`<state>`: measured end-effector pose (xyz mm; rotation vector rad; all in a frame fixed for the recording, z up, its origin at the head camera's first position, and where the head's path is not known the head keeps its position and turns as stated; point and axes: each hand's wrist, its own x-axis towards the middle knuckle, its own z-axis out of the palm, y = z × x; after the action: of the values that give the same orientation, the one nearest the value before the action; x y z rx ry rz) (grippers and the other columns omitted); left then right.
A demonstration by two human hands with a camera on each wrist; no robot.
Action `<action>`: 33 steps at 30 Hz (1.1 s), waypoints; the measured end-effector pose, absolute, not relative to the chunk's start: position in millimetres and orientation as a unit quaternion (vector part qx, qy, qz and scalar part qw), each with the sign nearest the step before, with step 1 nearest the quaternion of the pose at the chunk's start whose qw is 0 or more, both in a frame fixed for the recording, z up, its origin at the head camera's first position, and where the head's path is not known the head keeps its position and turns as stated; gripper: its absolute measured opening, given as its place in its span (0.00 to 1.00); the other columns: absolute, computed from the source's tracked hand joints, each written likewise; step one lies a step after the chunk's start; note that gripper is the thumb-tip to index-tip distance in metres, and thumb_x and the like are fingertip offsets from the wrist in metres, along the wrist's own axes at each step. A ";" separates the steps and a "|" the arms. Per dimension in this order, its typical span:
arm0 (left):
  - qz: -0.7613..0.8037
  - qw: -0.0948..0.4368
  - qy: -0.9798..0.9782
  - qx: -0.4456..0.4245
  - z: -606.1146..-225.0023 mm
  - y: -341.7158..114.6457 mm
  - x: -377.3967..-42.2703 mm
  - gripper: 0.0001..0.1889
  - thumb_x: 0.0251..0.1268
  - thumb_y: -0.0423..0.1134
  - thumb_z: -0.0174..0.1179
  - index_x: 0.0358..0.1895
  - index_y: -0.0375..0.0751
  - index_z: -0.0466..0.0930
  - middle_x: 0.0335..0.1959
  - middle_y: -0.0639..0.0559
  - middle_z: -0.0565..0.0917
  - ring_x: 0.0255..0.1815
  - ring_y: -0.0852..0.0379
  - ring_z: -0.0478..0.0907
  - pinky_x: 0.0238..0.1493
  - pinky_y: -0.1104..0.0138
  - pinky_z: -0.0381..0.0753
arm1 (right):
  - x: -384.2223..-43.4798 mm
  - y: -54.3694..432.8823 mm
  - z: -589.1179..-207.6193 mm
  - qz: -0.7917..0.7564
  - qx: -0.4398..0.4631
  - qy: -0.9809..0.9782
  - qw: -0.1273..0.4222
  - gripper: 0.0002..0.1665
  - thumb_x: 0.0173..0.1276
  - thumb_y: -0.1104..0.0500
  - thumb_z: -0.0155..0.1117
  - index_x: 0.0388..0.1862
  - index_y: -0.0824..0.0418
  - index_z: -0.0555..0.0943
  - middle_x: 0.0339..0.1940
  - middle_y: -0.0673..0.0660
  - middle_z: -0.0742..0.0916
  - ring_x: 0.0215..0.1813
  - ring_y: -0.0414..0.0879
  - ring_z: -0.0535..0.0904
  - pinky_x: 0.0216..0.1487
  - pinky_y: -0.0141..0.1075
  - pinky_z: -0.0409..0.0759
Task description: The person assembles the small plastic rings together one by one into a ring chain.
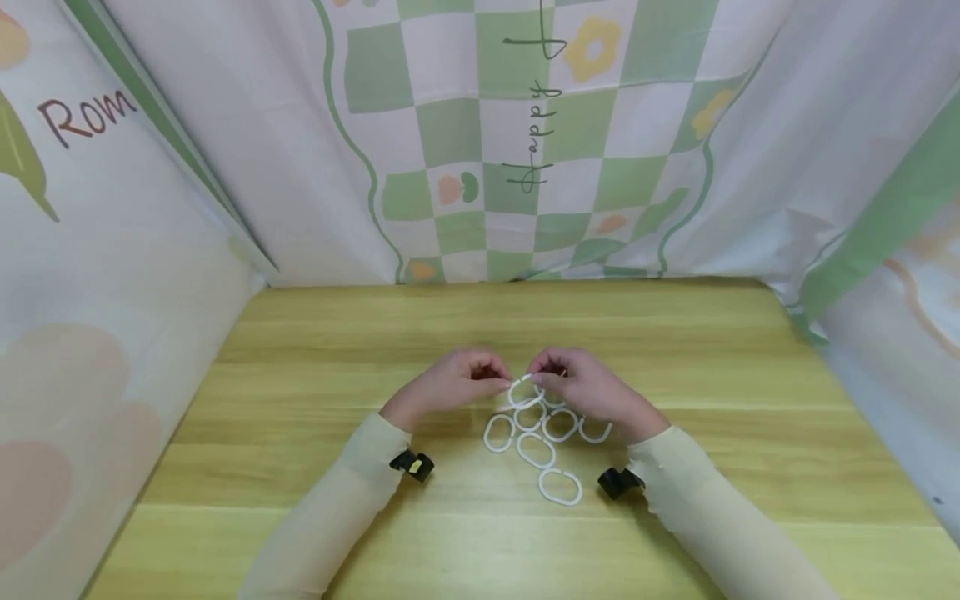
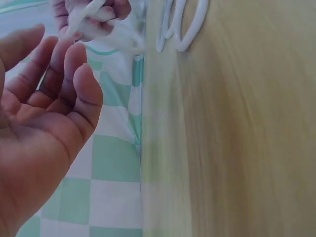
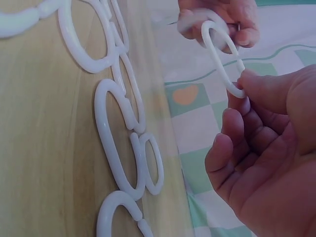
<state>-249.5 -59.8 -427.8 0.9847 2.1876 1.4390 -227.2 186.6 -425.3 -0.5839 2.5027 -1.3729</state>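
Observation:
My left hand (image 1: 456, 381) and right hand (image 1: 588, 385) meet above the table, thumbs and fingertips close together. A white oval plastic link (image 3: 217, 64) with a small gap in its side is pinched between the right thumb and index finger. The left fingertips pinch a second white link (image 3: 188, 19), blurred in the right wrist view. How the two links touch is hard to make out. Under and in front of the hands, several like links (image 3: 102, 128) lie on the wood, some touching or overlapping; the nearest link (image 1: 559, 502) lies at the front of the group.
The wood-grain table (image 1: 420, 533) runs back to a hanging cloth (image 1: 510, 242) with green and white checks. Pale cloth (image 1: 135, 250) hangs along the left side, and more cloth (image 1: 900, 333) along the right. Black wrist cameras (image 1: 420, 465) sit on both sleeves.

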 end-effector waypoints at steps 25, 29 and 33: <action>0.484 0.124 0.815 0.294 -426.8 -64.4 -250.7 0.11 0.73 0.42 0.58 0.43 0.37 0.82 0.30 0.51 0.79 0.32 0.57 0.74 0.33 0.66 0.75 | -229.5 211.7 -426.0 -0.425 -0.176 0.886 0.057 0.09 0.73 0.57 0.60 0.44 0.62 0.81 0.35 0.55 0.83 0.37 0.48 0.76 0.40 0.41 0.76; 0.489 0.123 0.810 0.300 -427.4 -66.8 -251.4 0.11 0.73 0.42 0.58 0.43 0.37 0.82 0.29 0.51 0.77 0.31 0.57 0.72 0.32 0.66 0.74 | -229.8 234.5 -433.5 -0.374 -0.166 0.911 0.052 0.08 0.73 0.57 0.59 0.43 0.61 0.81 0.35 0.52 0.83 0.39 0.47 0.77 0.42 0.43 0.76; 0.490 0.124 0.809 0.301 -426.6 -69.4 -251.0 0.13 0.73 0.43 0.57 0.44 0.35 0.81 0.28 0.52 0.77 0.30 0.57 0.72 0.32 0.66 0.73 | -230.8 254.2 -440.1 -0.349 -0.154 0.923 0.053 0.08 0.72 0.56 0.61 0.42 0.59 0.81 0.35 0.52 0.83 0.38 0.47 0.77 0.42 0.43 0.76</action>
<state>-251.0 -69.4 -426.6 0.8767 2.3588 1.4285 -230.8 254.2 -440.1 -0.4687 2.8049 -1.0597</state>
